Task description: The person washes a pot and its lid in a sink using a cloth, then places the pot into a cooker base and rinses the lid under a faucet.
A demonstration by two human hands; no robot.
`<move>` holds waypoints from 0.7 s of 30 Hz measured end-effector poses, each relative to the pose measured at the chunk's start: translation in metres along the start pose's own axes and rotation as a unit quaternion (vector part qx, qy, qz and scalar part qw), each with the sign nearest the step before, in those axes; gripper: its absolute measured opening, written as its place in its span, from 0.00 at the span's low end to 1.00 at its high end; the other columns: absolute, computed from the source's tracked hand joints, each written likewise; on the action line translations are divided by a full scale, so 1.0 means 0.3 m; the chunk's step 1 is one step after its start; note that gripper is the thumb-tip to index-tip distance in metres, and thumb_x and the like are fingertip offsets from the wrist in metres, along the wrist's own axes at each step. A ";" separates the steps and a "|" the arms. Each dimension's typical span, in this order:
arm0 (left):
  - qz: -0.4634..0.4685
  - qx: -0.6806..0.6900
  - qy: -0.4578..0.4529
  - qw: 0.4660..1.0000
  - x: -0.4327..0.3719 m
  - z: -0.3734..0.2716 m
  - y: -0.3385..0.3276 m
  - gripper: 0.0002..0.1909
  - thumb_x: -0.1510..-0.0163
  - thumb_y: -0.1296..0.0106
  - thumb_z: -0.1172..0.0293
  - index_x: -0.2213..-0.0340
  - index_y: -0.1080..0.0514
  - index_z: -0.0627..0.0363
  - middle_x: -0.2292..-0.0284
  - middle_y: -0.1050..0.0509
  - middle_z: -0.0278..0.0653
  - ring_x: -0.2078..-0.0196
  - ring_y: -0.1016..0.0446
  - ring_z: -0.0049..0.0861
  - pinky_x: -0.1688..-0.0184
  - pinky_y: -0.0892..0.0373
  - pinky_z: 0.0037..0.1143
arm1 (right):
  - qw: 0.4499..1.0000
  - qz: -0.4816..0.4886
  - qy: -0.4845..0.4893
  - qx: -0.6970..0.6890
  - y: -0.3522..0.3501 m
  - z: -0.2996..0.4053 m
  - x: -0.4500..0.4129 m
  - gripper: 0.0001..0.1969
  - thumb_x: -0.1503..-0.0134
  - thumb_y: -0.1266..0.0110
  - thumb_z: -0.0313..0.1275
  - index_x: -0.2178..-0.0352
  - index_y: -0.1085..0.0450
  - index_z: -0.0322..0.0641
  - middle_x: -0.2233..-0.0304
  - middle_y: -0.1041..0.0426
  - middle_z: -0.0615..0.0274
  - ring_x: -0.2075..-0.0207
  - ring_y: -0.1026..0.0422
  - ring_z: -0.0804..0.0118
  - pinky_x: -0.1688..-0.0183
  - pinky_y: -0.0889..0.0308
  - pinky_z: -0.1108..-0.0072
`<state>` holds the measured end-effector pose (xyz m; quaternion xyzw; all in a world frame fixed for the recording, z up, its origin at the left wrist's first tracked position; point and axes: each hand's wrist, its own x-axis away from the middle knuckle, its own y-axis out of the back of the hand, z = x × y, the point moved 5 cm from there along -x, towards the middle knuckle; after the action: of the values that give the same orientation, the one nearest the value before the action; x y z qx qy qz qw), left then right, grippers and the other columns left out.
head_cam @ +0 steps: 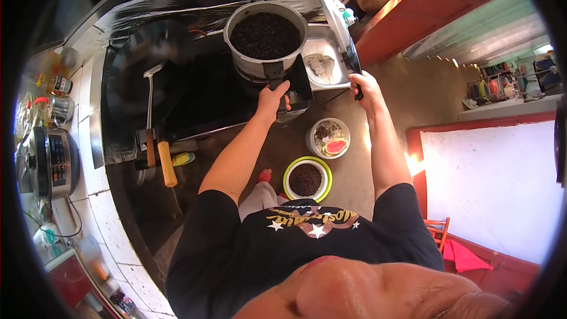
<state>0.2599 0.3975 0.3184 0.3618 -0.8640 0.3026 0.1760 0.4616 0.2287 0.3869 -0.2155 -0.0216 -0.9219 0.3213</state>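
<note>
My left hand [272, 99] grips the black handle of a metal pressure cooker pot [239, 60], which stands over the right part of the black stove [208, 93]. Dark beans or grains [265, 36] fill much of the pot. Off to the right, my right hand [366, 91] is closed around the black handle of the pot's lid [333, 20], held tilted on edge above a metal basin [328, 83]. A crumpled pale cloth [320, 68] lies inside the basin. Whether the pot rests on the stove cannot be told.
A wok [133, 93] with a ladle [149, 97] across it sits on the stove's left. On the floor stand a bucket of food scraps [310, 139] and a green-rimmed bowl of dark grains [328, 177]. An electric pressure cooker [55, 164] occupies the tiled counter. A red beam [425, 9] hangs upper right.
</note>
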 end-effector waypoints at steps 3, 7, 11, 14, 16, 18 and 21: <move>-0.240 -0.287 -0.271 0.887 0.014 -0.095 0.138 0.13 0.55 0.45 0.65 0.70 0.33 0.59 0.82 0.31 0.37 0.79 0.31 0.24 0.77 0.35 0.25 | 0.998 -0.030 -0.004 0.052 0.065 -0.039 0.006 0.09 0.57 0.48 0.27 0.83 0.41 0.45 0.88 0.42 0.70 0.90 0.45 0.77 0.87 0.48 0.82; -0.208 -0.431 -0.501 0.721 0.053 -0.428 0.106 0.10 0.52 0.51 0.66 0.68 0.31 0.57 0.75 0.30 0.38 0.73 0.30 0.35 0.69 0.35 0.29 | 0.998 -0.054 -0.018 0.038 0.101 -0.107 -0.010 0.08 0.57 0.48 0.26 0.82 0.41 0.45 0.88 0.42 0.70 0.90 0.44 0.78 0.88 0.48 0.83; -0.162 -0.719 -0.499 0.457 -0.259 -0.639 0.014 0.08 0.55 0.53 0.71 0.71 0.29 0.56 0.73 0.31 0.38 0.68 0.31 0.34 0.69 0.36 0.31 | 0.998 -0.051 -0.011 0.030 0.110 -0.155 -0.016 0.09 0.57 0.47 0.25 0.81 0.41 0.45 0.87 0.41 0.70 0.90 0.44 0.78 0.88 0.48 0.84; -0.082 -0.836 -0.497 0.218 -0.467 -0.655 0.003 0.07 0.56 0.54 0.70 0.73 0.27 0.51 0.74 0.32 0.34 0.67 0.33 0.30 0.67 0.39 0.30 | 0.998 -0.048 -0.025 -0.011 0.094 -0.168 0.000 0.07 0.59 0.46 0.24 0.81 0.38 0.41 0.87 0.39 0.69 0.90 0.43 0.78 0.87 0.47 0.86; -0.051 -0.876 -0.461 0.136 -0.533 -0.641 -0.018 0.06 0.57 0.55 0.70 0.76 0.28 0.50 0.75 0.32 0.32 0.67 0.34 0.29 0.67 0.41 0.28 | 0.999 -0.045 -0.025 -0.008 0.095 -0.179 0.002 0.07 0.59 0.46 0.25 0.81 0.38 0.41 0.87 0.39 0.69 0.90 0.43 0.78 0.87 0.47 0.86; -0.022 -0.896 -0.442 0.025 -0.583 -0.622 -0.031 0.07 0.57 0.55 0.70 0.80 0.27 0.47 0.75 0.34 0.31 0.67 0.37 0.26 0.66 0.45 0.26 | 0.998 -0.044 -0.030 -0.014 0.091 -0.173 0.005 0.07 0.59 0.46 0.26 0.81 0.38 0.41 0.87 0.39 0.69 0.90 0.43 0.78 0.87 0.47 0.86; 0.025 -0.929 -0.366 -0.043 -0.629 -0.582 -0.038 0.08 0.53 0.55 0.68 0.76 0.25 0.47 0.75 0.34 0.29 0.66 0.37 0.29 0.67 0.45 0.29 | 0.998 -0.047 -0.034 -0.005 0.083 -0.157 0.014 0.09 0.56 0.47 0.26 0.81 0.42 0.45 0.88 0.42 0.70 0.90 0.45 0.79 0.88 0.49 0.85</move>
<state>0.4106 0.6026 0.3559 0.0900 0.3172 0.9441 -0.0051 0.4555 0.1983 0.3435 -0.2474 -0.0383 -0.9282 0.2754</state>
